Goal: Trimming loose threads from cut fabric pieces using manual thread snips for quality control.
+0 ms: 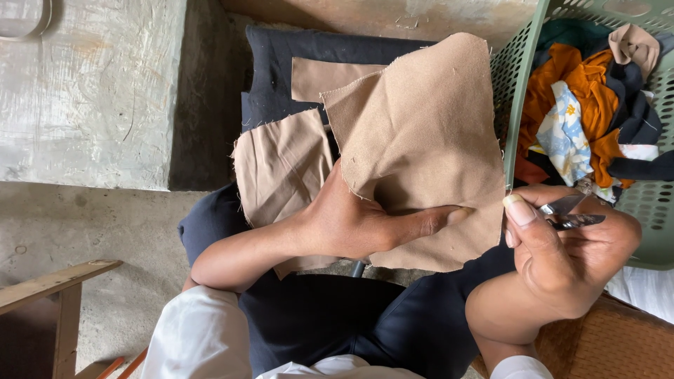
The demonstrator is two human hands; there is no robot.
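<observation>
My left hand (358,224) holds up a tan square of cloth (428,133), fingers under it and thumb lying across its lower edge. My right hand (562,253) is closed around small metal scissors (572,214), whose blades point right, just off the cloth's right edge. A second, lighter tan piece (281,165) lies beneath my left wrist on dark navy fabric (281,56) over my lap.
A green perforated laundry basket (516,98) at the right holds orange, navy, floral and beige scraps. A concrete wall and floor fill the left. A wooden frame piece (49,284) sits at lower left, and a woven surface (618,344) at lower right.
</observation>
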